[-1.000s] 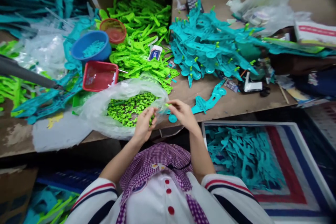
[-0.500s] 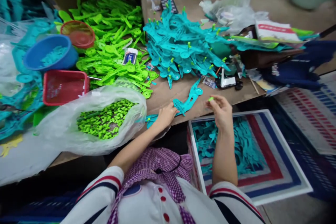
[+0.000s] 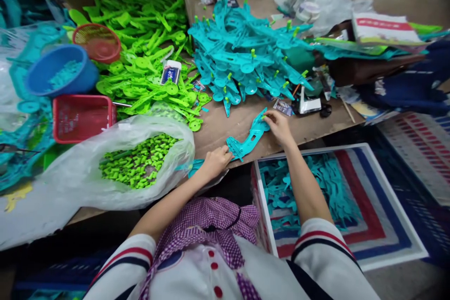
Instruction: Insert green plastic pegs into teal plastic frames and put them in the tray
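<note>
A person leans over a cluttered wooden tabletop [image 3: 225, 126], working on one flat teal plastic piece [image 3: 248, 137] that lies near its front edge. The left hand [image 3: 217, 161] is closed lightly on the piece's near end, pinning it down. The right hand [image 3: 277, 124] pinches at the far end, fingers narrow; whether a small green peg is between them I cannot tell. Left of the piece, an open clear bag [image 3: 116, 159] is full of green pegs [image 3: 137, 161]. Beyond the piece sits a heap of teal pieces already bearing pegs [image 3: 242, 56]. Below the piece, off the tabletop, a tray [image 3: 393, 201] holds many bare teal pieces [image 3: 305, 192], so much appears left to do.
</note>
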A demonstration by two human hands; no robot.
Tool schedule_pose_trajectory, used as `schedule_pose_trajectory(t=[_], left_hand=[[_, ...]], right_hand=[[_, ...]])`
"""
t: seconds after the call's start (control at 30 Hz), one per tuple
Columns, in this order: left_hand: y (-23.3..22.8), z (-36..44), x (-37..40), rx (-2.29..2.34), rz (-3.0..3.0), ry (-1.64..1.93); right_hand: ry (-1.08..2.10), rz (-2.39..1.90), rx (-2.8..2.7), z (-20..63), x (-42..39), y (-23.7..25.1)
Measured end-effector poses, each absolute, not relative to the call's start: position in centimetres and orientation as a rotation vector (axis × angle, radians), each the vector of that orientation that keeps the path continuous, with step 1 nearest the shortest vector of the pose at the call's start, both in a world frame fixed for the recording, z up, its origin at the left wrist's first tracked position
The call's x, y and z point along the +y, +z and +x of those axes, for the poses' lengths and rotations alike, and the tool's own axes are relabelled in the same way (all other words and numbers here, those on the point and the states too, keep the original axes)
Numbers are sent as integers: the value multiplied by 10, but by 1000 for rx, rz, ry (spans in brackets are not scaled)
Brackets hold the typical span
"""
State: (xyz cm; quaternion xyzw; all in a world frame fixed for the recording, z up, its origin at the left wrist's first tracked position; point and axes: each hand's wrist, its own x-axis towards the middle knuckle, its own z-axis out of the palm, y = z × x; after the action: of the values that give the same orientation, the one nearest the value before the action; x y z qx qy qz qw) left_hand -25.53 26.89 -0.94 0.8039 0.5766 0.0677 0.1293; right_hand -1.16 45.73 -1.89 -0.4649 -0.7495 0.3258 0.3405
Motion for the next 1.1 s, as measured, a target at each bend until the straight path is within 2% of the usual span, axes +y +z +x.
schedule_pose_trajectory(t=[0.3, 0.67, 0.9, 1.0, 1.1], left_hand=[[-23, -257, 267, 1643, 2327, 354], [-24, -255, 265, 1634, 2303, 319], [-15, -255, 266, 1639, 2312, 235], [-12, -255, 265, 1637, 2303, 248], [-12, -253, 269, 1647, 2288, 279]], right_hand=[[574, -1082, -2507, -22, 470, -1], [604, -1173, -2362, -6, 457, -7], [364, -1263, -2745, -19, 479, 2], [425, -1336, -2619, -14, 468, 6], [480, -1190, -2394, -7, 428, 8]])
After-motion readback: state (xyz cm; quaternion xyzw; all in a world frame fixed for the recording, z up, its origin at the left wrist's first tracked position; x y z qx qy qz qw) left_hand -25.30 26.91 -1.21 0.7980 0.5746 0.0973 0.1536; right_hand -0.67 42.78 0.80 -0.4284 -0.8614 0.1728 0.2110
